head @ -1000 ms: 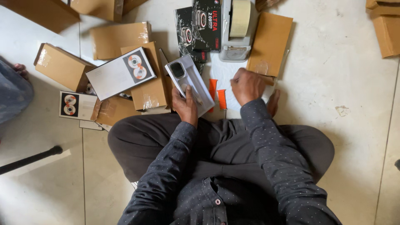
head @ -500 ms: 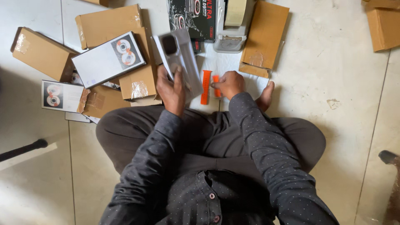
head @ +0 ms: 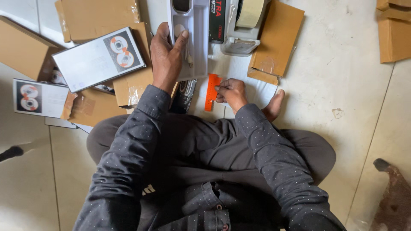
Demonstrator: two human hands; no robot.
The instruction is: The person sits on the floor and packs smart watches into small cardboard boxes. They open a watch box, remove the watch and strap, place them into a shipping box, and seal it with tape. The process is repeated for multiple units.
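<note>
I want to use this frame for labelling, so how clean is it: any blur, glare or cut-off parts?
Head view: soft, even daylight, with little glare on the pale floor tiles. The left hand and its white plastic tray are sharp, though the tray's top is cut by the frame edge. The right hand on the orange strap is also crisp. Corners look slightly stretched.

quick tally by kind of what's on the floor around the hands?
Brown cardboard boxes: 7, e.g.
White printed boxes: 2
White plastic tray: 1, in left hand
Orange strap: 1, at right hand
Tape dispenser: 1
Total: 12, the brown box count is approximate since some overlap.
</note>
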